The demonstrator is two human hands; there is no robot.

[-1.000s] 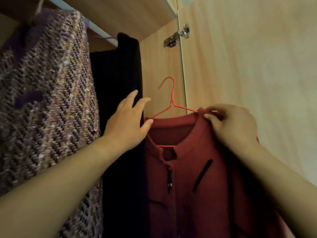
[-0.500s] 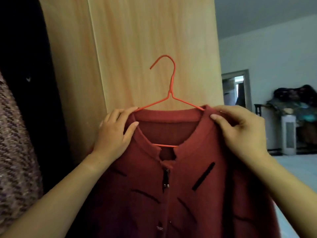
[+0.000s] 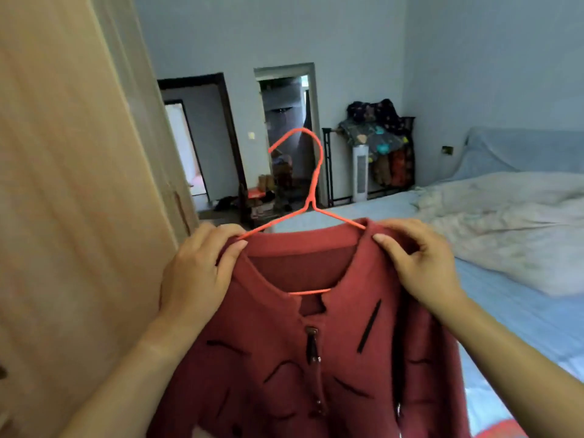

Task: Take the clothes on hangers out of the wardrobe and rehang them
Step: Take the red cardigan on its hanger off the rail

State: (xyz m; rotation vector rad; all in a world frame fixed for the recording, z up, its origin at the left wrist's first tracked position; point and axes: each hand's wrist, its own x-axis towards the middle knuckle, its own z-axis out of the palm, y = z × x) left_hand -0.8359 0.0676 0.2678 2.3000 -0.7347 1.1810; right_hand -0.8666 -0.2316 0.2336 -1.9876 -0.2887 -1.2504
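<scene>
Asker: Sweater first. Where is it, and which way does it point?

Teller: One red sweater point(image 3: 316, 358) is held up in the air, between the wardrobe door point(image 3: 63, 184) and the bed point(image 3: 521, 317). Its front faces the person. Its neck is at the top and it hangs straight down, with the zip running down the middle.

Asker: And the hanger?

Teller: One orange hanger point(image 3: 311, 203) is inside it. Its hook points up and opens to the left. Its long way goes side to side, and the left end sits a little lower.

Asker: What are the hands doing?

Teller: There are two hands. The left hand point(image 3: 199, 273) grips the left shoulder of the sweater, fingers curled over the top and thumb on the front. The right hand point(image 3: 420, 263) pinches the right shoulder beside the collar.

Asker: What can't you see?

Teller: Both hanger arms go under the cloth, and only a bit of the bottom bar shows in the neck hole. The bottom of the sweater is cut off by the edge. The sleeves are hard to make out.

Asker: Anything behind?

Teller: Two doorways, one clothes rack point(image 3: 376, 137) piled high, and one pale blanket point(image 3: 505, 229) on the bed.
</scene>
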